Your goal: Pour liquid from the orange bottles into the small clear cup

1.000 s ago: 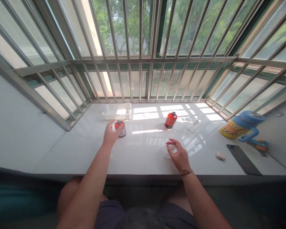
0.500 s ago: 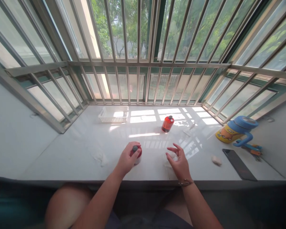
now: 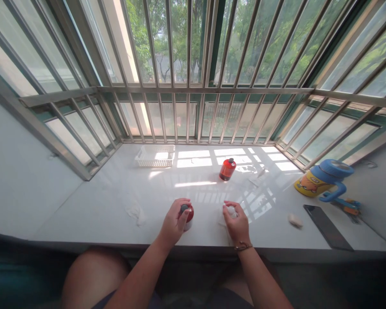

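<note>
My left hand (image 3: 174, 221) is wrapped round a small red bottle (image 3: 189, 216) with a dark cap, near the front edge of the white counter. To its right, my right hand (image 3: 236, 221) has its fingers curled round a small clear, whitish object (image 3: 232, 211), partly hidden by the fingers. A second red bottle (image 3: 227, 169) with a dark cap stands upright farther back. Thin, crumpled clear plastic (image 3: 136, 213) lies left of my left hand.
A white perforated basket (image 3: 155, 156) sits at the back left. On the right are a blue and yellow mug (image 3: 321, 179), a black phone (image 3: 328, 226), a beige lump (image 3: 295, 221) and blue and orange items (image 3: 350, 206). Metal bars line the window.
The fingers of my right hand, spread apart before, have closed round the clear object. My left hand still holds its bottle. The whole view has shifted slightly.
</note>
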{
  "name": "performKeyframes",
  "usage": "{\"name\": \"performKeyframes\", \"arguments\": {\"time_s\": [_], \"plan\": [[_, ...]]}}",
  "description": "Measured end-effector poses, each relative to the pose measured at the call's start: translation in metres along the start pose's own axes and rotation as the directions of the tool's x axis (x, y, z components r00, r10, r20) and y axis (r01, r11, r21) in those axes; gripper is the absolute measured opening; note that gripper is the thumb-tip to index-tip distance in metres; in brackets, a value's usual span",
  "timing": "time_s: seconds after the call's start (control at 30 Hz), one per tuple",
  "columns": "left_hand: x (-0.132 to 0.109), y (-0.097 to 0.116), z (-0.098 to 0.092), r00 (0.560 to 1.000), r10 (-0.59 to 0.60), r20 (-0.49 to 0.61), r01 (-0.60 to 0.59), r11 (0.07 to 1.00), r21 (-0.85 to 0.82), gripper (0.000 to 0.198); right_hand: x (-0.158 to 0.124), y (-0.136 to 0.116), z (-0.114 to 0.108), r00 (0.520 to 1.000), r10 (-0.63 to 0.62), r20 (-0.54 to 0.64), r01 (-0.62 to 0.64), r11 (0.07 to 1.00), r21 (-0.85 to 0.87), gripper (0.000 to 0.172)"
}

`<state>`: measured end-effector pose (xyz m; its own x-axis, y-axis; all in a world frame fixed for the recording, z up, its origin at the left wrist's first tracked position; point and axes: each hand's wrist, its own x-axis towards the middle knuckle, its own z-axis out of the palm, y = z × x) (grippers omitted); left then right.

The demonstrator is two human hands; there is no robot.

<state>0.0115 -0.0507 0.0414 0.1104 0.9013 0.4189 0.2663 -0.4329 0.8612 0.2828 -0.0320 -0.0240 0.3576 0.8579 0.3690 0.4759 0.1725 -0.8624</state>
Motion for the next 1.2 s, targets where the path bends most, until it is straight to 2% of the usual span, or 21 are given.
{"name": "performKeyframes", "arguments": {"time_s": [0.1,0.37,0.5,0.63,0.7,0.8,0.93,1.0,1.1,1.2], "plan": [[-0.003,-0.001,0.001,1.000,0.015,-0.001,-0.015,1.000,0.010,0.036,0.001,0.000,-0.001,1.000,-0.031,0.005,0.031,1.000,-0.002,0.024],[-0.004,0.000,0.004,0.996,-0.086,-0.023,0.085,0.995,-0.049,0.029,0.000,0.000,0.000,0.999,-0.035,-0.004,0.035,0.999,-0.002,0.024],[-0.005,-0.003,0.009,0.975,-0.198,-0.098,0.178,0.967,-0.184,0.029,0.000,0.001,0.000,0.999,-0.034,-0.007,0.034,0.999,-0.004,0.023],[-0.003,-0.001,0.009,0.955,-0.277,-0.105,0.231,0.919,-0.319,0.046,0.000,0.000,0.000,1.000,-0.026,-0.012,0.026,1.000,-0.010,0.023],[-0.001,0.001,0.007,0.961,-0.266,-0.075,0.235,0.928,-0.289,0.049,-0.001,-0.001,-0.001,1.000,-0.026,-0.008,0.026,1.000,-0.014,0.023],[0.001,0.003,0.005,0.967,-0.249,-0.048,0.228,0.938,-0.263,0.040,0.000,-0.002,-0.001,1.000,-0.030,-0.007,0.030,0.999,-0.015,0.023],[-0.001,0.000,0.008,0.953,-0.288,-0.095,0.237,0.902,-0.360,0.047,0.000,-0.001,0.000,1.000,-0.025,-0.010,0.025,1.000,-0.014,0.024],[-0.002,-0.002,0.008,0.953,-0.289,-0.091,0.243,0.908,-0.342,0.049,-0.001,-0.001,0.000,1.000,-0.029,-0.008,0.029,1.000,-0.012,0.024],[-0.002,-0.001,0.006,0.963,-0.264,-0.046,0.244,0.934,-0.263,0.042,-0.001,0.000,-0.001,0.999,-0.032,-0.003,0.032,0.999,-0.016,0.024],[-0.001,0.001,0.007,0.961,-0.272,-0.054,0.242,0.919,-0.312,0.037,-0.001,0.000,-0.001,1.000,-0.029,-0.006,0.029,0.999,-0.018,0.024]]}}
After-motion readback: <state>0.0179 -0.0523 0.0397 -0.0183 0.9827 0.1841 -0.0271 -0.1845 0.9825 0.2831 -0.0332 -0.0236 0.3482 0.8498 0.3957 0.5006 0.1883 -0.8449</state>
